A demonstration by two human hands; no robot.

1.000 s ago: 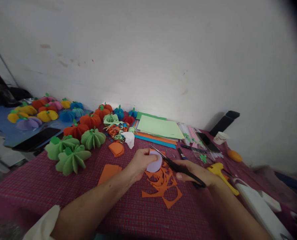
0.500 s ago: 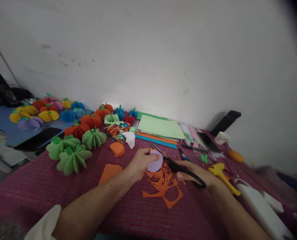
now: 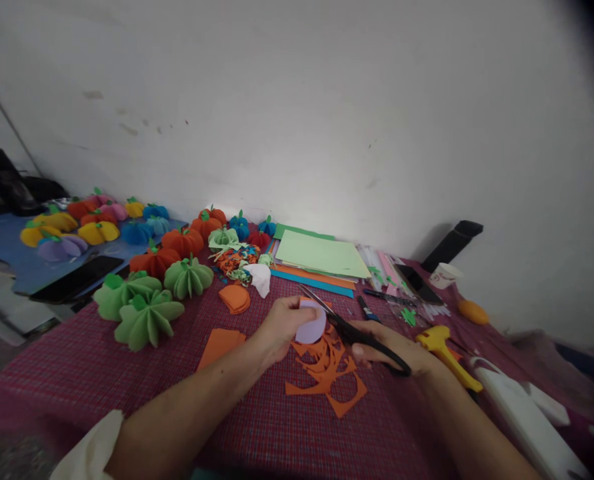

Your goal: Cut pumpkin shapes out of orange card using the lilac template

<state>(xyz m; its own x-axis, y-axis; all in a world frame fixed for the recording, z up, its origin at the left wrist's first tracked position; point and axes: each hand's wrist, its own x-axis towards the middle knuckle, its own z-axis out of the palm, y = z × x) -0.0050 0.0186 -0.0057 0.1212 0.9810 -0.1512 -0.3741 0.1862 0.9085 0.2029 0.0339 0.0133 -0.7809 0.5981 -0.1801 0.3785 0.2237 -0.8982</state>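
Observation:
Between thumb and fingers, my left hand (image 3: 283,325) pinches a lilac paper circle (image 3: 313,329) with orange paper (image 3: 309,302) behind it. My right hand (image 3: 384,348) grips black-handled scissors (image 3: 355,335). Their blades point up and left, close against the right side of the held papers, and look nearly closed. Orange paper offcuts (image 3: 321,383) with curved cut edges lie on the cloth below both hands. To the left are a stack of orange paper rectangles (image 3: 221,345) and a small pile of orange paper rounds (image 3: 235,299).
Green paper pumpkins (image 3: 149,320) and orange ones (image 3: 155,261) stand on the left. Coloured paper sheets (image 3: 321,255) are stacked at the back, beside shredded paper (image 3: 240,259). On the right lie a yellow glue gun (image 3: 447,353), a paper cup (image 3: 445,275) and a white case (image 3: 524,420).
Almost nothing differs. Both hands keep their hold on the papers and scissors, and the scissors have shifted very slightly.

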